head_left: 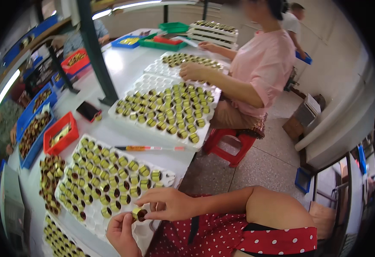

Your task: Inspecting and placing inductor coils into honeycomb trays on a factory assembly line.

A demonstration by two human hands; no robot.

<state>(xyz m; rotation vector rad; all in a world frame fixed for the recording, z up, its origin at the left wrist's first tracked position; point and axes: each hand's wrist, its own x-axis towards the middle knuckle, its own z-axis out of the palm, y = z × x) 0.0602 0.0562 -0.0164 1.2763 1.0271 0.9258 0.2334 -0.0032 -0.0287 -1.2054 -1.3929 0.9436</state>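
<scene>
Above the near corner of a white moulded tray (94,215), my left hand (122,234) pinches a small coil (138,213) wrapped in yellow-green tape, with a dark brown end. My right hand (168,204) reaches in from the right, its bent fingers closed around the other side of the same coil. Rows of similar taped coils (110,174) stand in the tray's pockets just beyond my hands. Several pockets beside my fingers hold nothing. My fingers partly cover the coil.
Loose brown coils (51,182) lie left of the tray, near a red bin (61,133) and blue bins (35,135). A pen-like tool (151,148) and a phone (88,111) lie farther back. A co-worker in pink (260,64) handles another filled tray (166,109). A green post (94,51) rises from the table.
</scene>
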